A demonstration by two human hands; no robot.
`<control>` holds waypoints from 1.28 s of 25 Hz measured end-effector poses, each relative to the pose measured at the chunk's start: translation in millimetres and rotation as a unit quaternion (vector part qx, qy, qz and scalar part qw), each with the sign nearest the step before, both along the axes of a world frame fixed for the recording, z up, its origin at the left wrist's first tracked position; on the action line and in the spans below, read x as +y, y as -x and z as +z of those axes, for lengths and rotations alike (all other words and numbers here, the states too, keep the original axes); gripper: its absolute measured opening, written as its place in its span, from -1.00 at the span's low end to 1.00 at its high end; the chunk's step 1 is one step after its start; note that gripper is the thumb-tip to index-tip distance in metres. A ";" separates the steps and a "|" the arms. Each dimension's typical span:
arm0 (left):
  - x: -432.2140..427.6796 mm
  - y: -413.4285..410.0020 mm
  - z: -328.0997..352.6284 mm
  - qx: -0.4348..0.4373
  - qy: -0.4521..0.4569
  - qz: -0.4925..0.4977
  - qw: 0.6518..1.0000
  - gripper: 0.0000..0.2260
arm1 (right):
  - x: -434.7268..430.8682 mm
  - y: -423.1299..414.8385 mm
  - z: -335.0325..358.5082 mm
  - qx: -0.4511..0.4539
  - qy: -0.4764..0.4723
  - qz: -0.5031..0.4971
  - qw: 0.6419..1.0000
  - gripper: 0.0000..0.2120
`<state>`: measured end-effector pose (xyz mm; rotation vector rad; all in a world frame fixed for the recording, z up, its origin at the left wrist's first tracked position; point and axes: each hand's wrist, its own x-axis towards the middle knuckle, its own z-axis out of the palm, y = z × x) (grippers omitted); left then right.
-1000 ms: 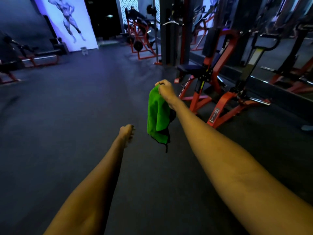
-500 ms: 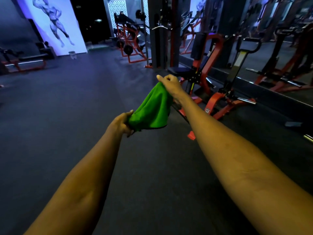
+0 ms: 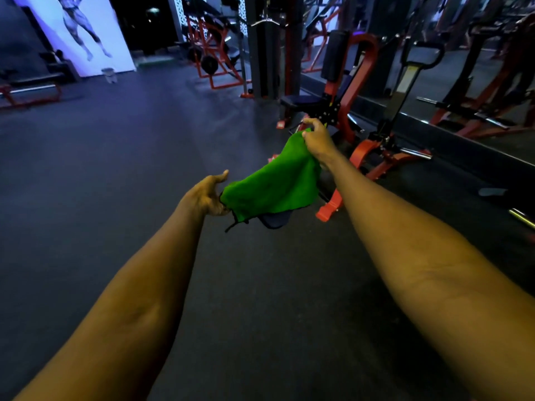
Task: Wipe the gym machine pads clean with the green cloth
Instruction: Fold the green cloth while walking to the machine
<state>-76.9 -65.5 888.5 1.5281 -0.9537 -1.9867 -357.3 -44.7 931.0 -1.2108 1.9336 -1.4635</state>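
Observation:
The green cloth (image 3: 275,183) is stretched in the air between both hands, over the dark floor. My right hand (image 3: 317,138) pinches its upper corner. My left hand (image 3: 207,195) holds the lower left corner, thumb raised; its fingers are hidden under the cloth. A darker fold hangs below the cloth. Just beyond stands a red-framed gym machine (image 3: 347,111) with a black seat pad (image 3: 301,101) and a black upright back pad (image 3: 334,55). Neither hand touches the machine.
Dark rubber floor (image 3: 144,169) spreads out to the left and front. A mirror wall (image 3: 463,82) runs along the right. More red machines (image 3: 214,53) and a cable tower (image 3: 266,44) stand behind. A low bench (image 3: 31,88) sits far left below a lit poster (image 3: 84,33).
My left hand rose and took the cloth's lower corner; the cloth, hanging from my right hand a second ago, is now spread between both hands. The view has moved closer to the machine.

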 end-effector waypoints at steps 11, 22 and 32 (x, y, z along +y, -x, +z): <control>25.3 35.1 -26.9 -0.038 0.008 -0.177 0.983 -0.62 | 14.0 3.2 15.0 -0.048 0.021 0.027 0.998 -0.61; 10.7 36.8 11.9 0.009 0.109 -0.040 0.993 -0.74 | 39.0 34.1 -5.7 0.027 0.008 -0.064 0.998 -0.79; -31.2 27.7 42.4 -0.066 0.331 -0.040 0.940 -0.53 | 52.3 41.2 -22.2 -0.134 0.002 0.015 0.991 -0.59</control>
